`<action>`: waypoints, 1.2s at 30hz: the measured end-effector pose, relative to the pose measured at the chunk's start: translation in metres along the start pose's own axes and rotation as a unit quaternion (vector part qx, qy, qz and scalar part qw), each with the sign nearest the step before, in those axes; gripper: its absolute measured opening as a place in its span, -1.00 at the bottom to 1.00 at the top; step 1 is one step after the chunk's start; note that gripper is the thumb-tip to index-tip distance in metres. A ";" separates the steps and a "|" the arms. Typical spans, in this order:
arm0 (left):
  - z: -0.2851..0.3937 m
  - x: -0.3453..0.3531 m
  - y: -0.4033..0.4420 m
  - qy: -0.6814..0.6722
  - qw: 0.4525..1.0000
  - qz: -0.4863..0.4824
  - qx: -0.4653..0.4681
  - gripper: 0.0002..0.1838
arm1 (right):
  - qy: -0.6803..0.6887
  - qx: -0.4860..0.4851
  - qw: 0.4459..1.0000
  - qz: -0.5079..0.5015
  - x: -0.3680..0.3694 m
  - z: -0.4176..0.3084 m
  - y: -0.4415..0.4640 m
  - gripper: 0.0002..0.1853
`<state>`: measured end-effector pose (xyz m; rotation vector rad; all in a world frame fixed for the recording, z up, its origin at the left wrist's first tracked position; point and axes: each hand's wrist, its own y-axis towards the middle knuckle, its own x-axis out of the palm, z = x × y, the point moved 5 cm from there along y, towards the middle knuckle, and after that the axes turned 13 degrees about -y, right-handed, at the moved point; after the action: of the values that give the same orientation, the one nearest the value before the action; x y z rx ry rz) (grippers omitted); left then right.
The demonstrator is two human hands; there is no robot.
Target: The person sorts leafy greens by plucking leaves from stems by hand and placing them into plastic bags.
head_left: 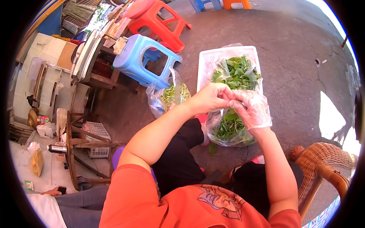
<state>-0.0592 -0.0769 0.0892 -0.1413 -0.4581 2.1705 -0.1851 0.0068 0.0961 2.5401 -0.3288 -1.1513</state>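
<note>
1. Left hand (215, 97): bare, thumb and fingers drawn into a narrow pinch. Cannot tell whether anything sits between the tips.
2. Right hand (251, 110): in a clear plastic glove (260, 114), fingers bent and narrow, tips meeting those of the left. Any small item in the pinch too hidden to tell.
3. Clock taken from where the hands meet. At 6 o'clock, just below: clear bag of leafy greens (232, 131), mouth open, partly behind the right hand.
4. At 12, just beyond the hands: white tray (204, 62) on dark paving (291, 45). In it, a second bag of greens (237, 72), leaves showing at the open top.
5. At 9: bag of pale green stems (176, 93), near the left forearm.
6. Between 6 and 7: loose leaf (213, 149) beside the lower bag.
7. At 10: blue stool (133, 59). Red stool (152, 11) beyond it, between 10 and 11.
8. At 4: wicker chair (323, 154), near the right forearm.
9. At 8, well apart: another person's hand (53, 191) with a dark phone (62, 189). Metal flask (57, 148) lies between 8 and 9.
</note>
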 end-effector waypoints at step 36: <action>-0.050 0.003 -0.006 -0.086 0.987 0.029 -0.134 -0.67 | 0.189 0.411 0.879 0.150 -0.005 0.119 -0.016 -0.75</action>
<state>-0.0438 -0.0576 0.0452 -0.1166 -0.8533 2.1781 -0.2775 -0.0009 0.0194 3.1472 -1.2771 -0.3940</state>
